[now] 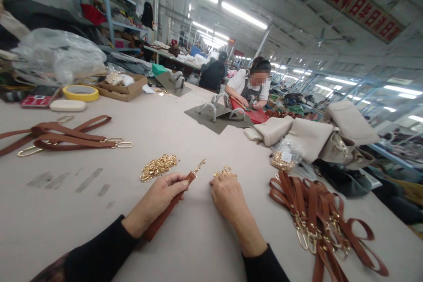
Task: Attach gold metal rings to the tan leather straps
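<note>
My left hand (pixel 163 196) is closed around a brown leather strap (pixel 168 211), which slants up and away from me. A gold-coloured metal clasp (pixel 199 166) sticks out from the strap's far end. My right hand (pixel 228 191) rests on the table with its fingers curled in at a small group of gold-coloured metal pieces (pixel 226 171). What its fingertips hold, if anything, is hidden. Just beyond my left hand lies a larger heap of gold-coloured metal parts (pixel 158 167).
Brown straps with gold rings (pixel 312 211) are piled at right. More straps (pixel 69 134) lie at left, before yellow tape (pixel 80 93) and a cardboard box (pixel 122 88). Cream bags (pixel 309 136) line the right edge. Across the table a person (pixel 253 83) handles red material.
</note>
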A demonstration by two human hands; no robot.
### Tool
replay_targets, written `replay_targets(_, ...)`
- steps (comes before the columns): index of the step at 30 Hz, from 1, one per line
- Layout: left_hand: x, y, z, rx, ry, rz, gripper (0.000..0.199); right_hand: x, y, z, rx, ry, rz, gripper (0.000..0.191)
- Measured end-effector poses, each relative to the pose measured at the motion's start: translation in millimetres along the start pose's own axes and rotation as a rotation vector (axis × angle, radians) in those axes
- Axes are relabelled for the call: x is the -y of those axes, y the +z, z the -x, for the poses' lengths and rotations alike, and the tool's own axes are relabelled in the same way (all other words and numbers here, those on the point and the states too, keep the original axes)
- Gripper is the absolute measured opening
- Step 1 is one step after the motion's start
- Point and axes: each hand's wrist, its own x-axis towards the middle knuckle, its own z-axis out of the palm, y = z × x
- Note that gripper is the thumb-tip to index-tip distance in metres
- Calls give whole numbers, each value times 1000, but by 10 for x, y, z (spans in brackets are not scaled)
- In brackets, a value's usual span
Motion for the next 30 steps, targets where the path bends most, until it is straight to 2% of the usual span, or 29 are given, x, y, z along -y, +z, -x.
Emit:
replay_targets(6, 18, -14, -7, 14, -4, 12, 22, -85, -24, 73, 4, 10, -178, 20)
replay_targets(11, 52, -29, -26, 40, -36, -27, 22, -175, 0, 123, 1, 4, -310, 26)
replay_targets(15, 48, -17, -26, 41, -40, -36, 21, -195, 41, 138, -101, 26, -468, 29)
replay_targets(18, 56, -14, -23, 48, -16, -43, 20, -138, 64, 148, -162, -18, -531, 27)
replay_targets(23, 51, -16, -20, 54, 2, -55, 19, 62, 41, 163, -26, -107, -469, 21)
replay_targets(28, 4, -4, 2, 46, -22, -83, 17, 164, -32, 185, 49, -46, -335, 17)
replay_targets(30, -7, 2, 11, 53, -30, -79, 16, 157, -38, 191, 38, -27, -392, 17)
